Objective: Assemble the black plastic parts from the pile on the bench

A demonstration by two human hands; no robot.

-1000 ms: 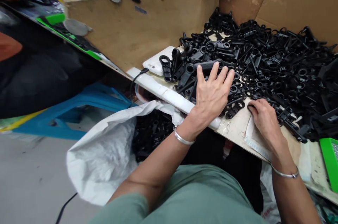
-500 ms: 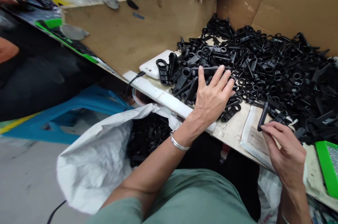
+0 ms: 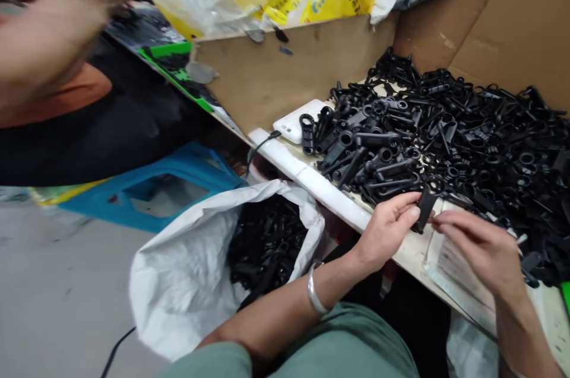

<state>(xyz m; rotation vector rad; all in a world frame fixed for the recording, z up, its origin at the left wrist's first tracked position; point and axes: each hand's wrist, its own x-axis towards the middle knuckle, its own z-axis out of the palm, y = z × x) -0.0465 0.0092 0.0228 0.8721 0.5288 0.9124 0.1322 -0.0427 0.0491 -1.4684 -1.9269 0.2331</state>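
Note:
In the head view, my left hand (image 3: 389, 229) is closed, with thumb and fingers pinching a flat black plastic part (image 3: 426, 210) above the table's front edge. My right hand (image 3: 485, 250) sits just to the right of that part, its thumb and fingertips pinched together. Whatever is between the right fingertips is too small to make out. Behind both hands spreads a large pile of black plastic parts (image 3: 481, 146), many with ring-shaped ends. A paper sheet (image 3: 458, 265) in a clear sleeve lies beneath my right hand.
A white open sack (image 3: 178, 283) with black parts inside stands below the table edge. A white box-like device (image 3: 300, 121) with a cable is by the cardboard divider (image 3: 285, 75). At left are a blue stool (image 3: 146, 197) and another person's arm (image 3: 57, 28).
My left hand has come off the pile, toward my right hand, and now grips a black part. The black handle-shaped piece no longer shows in my right fingers. The view has shifted left.

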